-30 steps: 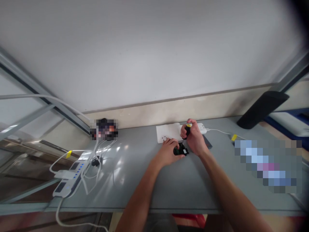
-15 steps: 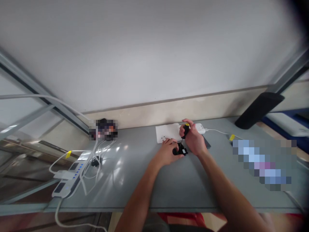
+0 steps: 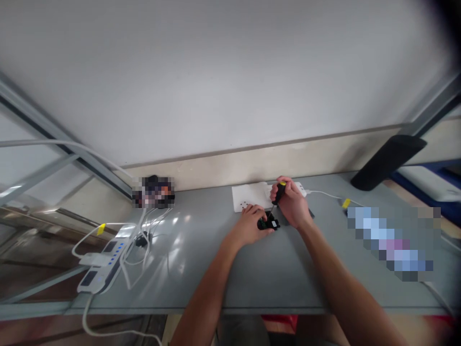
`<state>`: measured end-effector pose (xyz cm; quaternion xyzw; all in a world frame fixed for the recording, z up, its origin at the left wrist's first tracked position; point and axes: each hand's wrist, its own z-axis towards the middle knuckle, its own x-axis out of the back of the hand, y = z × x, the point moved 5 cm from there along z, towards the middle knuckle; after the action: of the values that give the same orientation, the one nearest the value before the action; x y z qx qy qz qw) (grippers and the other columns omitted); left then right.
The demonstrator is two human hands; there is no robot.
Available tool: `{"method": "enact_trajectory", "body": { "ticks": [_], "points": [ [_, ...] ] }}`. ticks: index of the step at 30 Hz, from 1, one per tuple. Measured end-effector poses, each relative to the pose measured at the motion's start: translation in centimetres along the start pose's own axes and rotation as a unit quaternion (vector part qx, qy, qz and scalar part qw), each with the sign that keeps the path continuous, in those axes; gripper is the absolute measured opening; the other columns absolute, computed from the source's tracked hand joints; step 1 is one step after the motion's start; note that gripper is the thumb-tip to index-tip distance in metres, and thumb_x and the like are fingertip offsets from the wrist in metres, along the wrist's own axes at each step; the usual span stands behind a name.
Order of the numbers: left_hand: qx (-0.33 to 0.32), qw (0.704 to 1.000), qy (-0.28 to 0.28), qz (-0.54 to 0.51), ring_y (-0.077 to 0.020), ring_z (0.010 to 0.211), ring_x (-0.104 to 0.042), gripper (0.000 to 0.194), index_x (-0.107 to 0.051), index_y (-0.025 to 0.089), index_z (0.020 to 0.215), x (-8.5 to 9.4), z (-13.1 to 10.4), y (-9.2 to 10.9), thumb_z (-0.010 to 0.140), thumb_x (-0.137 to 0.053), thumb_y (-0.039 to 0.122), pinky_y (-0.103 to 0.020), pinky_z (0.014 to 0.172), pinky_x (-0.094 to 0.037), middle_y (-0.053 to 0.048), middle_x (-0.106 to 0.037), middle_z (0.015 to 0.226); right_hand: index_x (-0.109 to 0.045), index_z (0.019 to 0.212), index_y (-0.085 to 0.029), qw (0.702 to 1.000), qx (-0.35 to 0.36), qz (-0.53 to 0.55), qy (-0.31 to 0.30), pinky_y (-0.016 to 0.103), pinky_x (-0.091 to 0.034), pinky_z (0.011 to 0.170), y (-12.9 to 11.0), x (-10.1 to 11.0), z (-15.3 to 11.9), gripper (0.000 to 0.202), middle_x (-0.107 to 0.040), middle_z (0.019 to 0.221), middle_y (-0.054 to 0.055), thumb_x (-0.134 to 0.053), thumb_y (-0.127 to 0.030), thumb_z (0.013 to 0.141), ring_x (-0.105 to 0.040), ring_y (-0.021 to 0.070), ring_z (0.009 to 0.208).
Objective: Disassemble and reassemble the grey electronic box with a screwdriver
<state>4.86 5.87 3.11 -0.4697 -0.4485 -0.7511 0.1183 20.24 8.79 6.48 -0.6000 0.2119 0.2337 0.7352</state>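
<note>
My right hand [image 3: 293, 204] is wrapped round a black screwdriver [image 3: 279, 193] with a yellow cap. The screwdriver slants down, its tip at a small black device [image 3: 268, 222] that bears a white label. Fingers of my left hand [image 3: 250, 224] grip the left side of the device against the grey table and partly cover it. Behind my left hand lies a white sheet [image 3: 248, 196] with several small dark specks on it. A dark flat piece partly shows beneath my right hand.
A white power strip [image 3: 103, 269] and tangled white cables stand at the left. A black cylinder [image 3: 389, 162] leans at the back right. Behind my right hand is a white socket block [image 3: 300, 189] with a cable. Blurred items lie at the right and back left.
My right hand has turned, with the screwdriver handle tilting a little to the right and its fingers curled closer in. My left hand and the device have hardly moved.
</note>
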Motion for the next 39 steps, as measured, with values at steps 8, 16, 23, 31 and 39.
{"method": "enact_trajectory", "body": {
  "ticks": [8, 16, 23, 31, 39],
  "points": [
    [-0.002, 1.000, -0.003, 0.014, -0.0255, 0.118, -0.054, 0.033, -0.063, 0.025, 0.098, 0.0, 0.0, 0.0, 0.080, -0.084, 0.044, -0.042, 0.112, -0.040, -0.003, -0.063, 0.119, -0.052, 0.100, -0.031, 1.000, 0.021, -0.013, 0.012, 0.025, -0.035, 0.056, 0.1, -1.1, -0.4, 0.023, -0.045, 0.074, -0.004, -0.069, -0.045, 0.093, -0.042, 0.0125, 0.060],
    [-0.005, 1.000, 0.004, 0.008, -0.0252, 0.119, -0.054, 0.034, -0.063, 0.025, 0.098, -0.1, 0.0, 0.0, 0.079, -0.085, 0.042, -0.042, 0.113, -0.039, -0.002, -0.063, 0.120, -0.063, 0.093, -0.024, 0.999, -0.008, -0.024, -0.028, 0.031, -0.042, 0.062, -0.4, -1.2, -0.6, 0.025, -0.051, 0.080, 0.002, -0.064, -0.049, 0.094, -0.049, 0.0152, 0.067],
    [0.001, 1.000, 0.003, 0.008, -0.0265, 0.119, -0.055, 0.035, -0.061, 0.026, 0.100, 0.1, 0.0, 0.2, 0.080, -0.084, 0.042, -0.044, 0.111, -0.040, -0.003, -0.064, 0.118, -0.056, 0.103, -0.031, 1.000, 0.011, 0.006, 0.003, 0.027, -0.037, 0.056, 0.0, -1.5, -0.6, 0.025, -0.044, 0.074, -0.003, -0.068, -0.050, 0.091, -0.041, 0.0131, 0.059],
    [0.003, 1.000, -0.003, 0.016, -0.0276, 0.120, -0.054, 0.037, -0.059, 0.025, 0.101, 0.1, 0.0, 0.3, 0.079, -0.084, 0.041, -0.045, 0.111, -0.041, -0.004, -0.064, 0.119, -0.068, 0.103, -0.024, 0.995, 0.000, -0.090, -0.033, 0.032, -0.044, 0.067, 0.2, -1.3, -0.7, 0.029, -0.058, 0.081, 0.003, -0.068, -0.050, 0.091, -0.053, 0.0181, 0.075],
    [0.017, 1.000, 0.005, 0.021, -0.0274, 0.116, -0.055, 0.042, -0.055, 0.025, 0.100, 0.1, 0.0, 0.3, 0.076, -0.086, 0.040, -0.044, 0.108, -0.042, -0.003, -0.064, 0.113, -0.059, 0.109, -0.030, 0.999, -0.008, -0.026, -0.017, 0.028, -0.035, 0.055, 0.6, -2.7, -1.3, 0.035, -0.042, 0.069, -0.002, -0.058, -0.061, 0.094, -0.038, 0.0146, 0.058]
  ]
}}
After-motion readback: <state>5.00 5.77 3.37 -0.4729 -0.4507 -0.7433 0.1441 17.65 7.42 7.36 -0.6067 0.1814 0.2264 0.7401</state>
